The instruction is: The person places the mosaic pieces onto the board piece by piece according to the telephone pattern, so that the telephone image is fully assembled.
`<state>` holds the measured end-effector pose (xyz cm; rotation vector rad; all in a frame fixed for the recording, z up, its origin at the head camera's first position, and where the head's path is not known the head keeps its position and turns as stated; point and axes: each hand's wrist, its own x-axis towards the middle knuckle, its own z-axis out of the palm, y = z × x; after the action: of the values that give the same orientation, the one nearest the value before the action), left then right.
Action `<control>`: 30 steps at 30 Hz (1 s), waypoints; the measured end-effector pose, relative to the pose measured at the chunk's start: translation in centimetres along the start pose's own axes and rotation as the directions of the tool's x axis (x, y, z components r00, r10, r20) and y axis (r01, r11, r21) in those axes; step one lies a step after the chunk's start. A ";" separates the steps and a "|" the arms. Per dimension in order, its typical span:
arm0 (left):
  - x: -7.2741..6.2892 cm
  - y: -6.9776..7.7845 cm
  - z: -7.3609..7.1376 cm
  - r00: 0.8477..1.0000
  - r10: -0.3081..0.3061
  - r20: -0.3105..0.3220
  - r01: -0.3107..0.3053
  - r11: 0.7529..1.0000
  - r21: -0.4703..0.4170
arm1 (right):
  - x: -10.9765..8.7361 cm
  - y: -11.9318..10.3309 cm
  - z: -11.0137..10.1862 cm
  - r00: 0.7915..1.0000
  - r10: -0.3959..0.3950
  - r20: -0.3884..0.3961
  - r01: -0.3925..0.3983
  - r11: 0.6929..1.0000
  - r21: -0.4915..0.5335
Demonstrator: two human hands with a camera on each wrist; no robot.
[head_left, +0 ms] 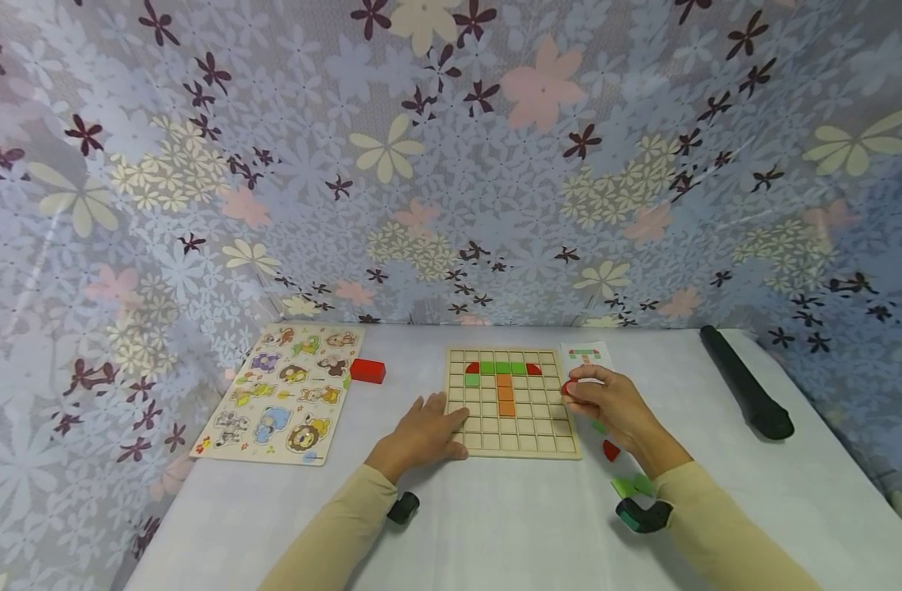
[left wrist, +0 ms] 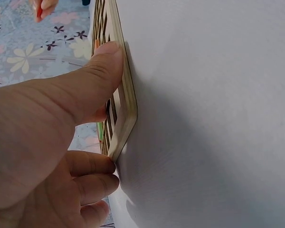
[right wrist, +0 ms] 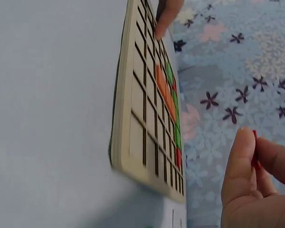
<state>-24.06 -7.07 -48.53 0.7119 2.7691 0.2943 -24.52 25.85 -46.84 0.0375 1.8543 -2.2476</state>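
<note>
A square wooden grid board (head_left: 528, 443) lies mid-table. A row of green tiles (head_left: 503, 368) with a red rounded tile at each end sits in it, above a column of orange tiles (head_left: 505, 395); one more green tile (head_left: 472, 381) is below the row's left end. My left hand (head_left: 421, 439) rests at the board's near left corner, fingers along the side. Its thumb (left wrist: 102, 61) presses the front edge in the left wrist view. Just off the board's right side, my right hand (head_left: 613, 410) pinches a small red tile (right wrist: 255, 147) between thumb and fingers, partly hidden by them.
Loose green pieces (head_left: 624, 487) and a red piece (head_left: 611, 450) lie near my right forearm. Behind that hand is a pattern card (head_left: 587, 354). To the left are an animal puzzle board (head_left: 277, 398) and a red block (head_left: 368, 371); a black stick-like object (head_left: 746, 386) lies right.
</note>
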 end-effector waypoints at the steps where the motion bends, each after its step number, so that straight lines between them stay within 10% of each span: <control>1: 0.0 0.0 0.0 1.000 -0.002 0.001 0.002 1.000 -0.003 | 0.2 0.1 0.3 1.000 -0.001 0.004 0.001 1.000 0.000; 23: 0.2 0.0 0.1 1.000 -0.012 0.012 0.011 1.000 0.015 | 4.4 1.8 6.0 0.985 0.060 0.160 -0.020 0.970 -0.242; 30: 0.1 0.1 -0.1 1.000 -0.008 0.011 0.008 1.000 0.019 | 5.2 2.7 8.0 0.987 0.018 0.162 0.068 0.860 -0.506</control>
<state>-24.09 -6.95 -48.40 0.7054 2.7673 0.2618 -28.10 16.83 -48.68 -0.2519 2.2973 -1.6393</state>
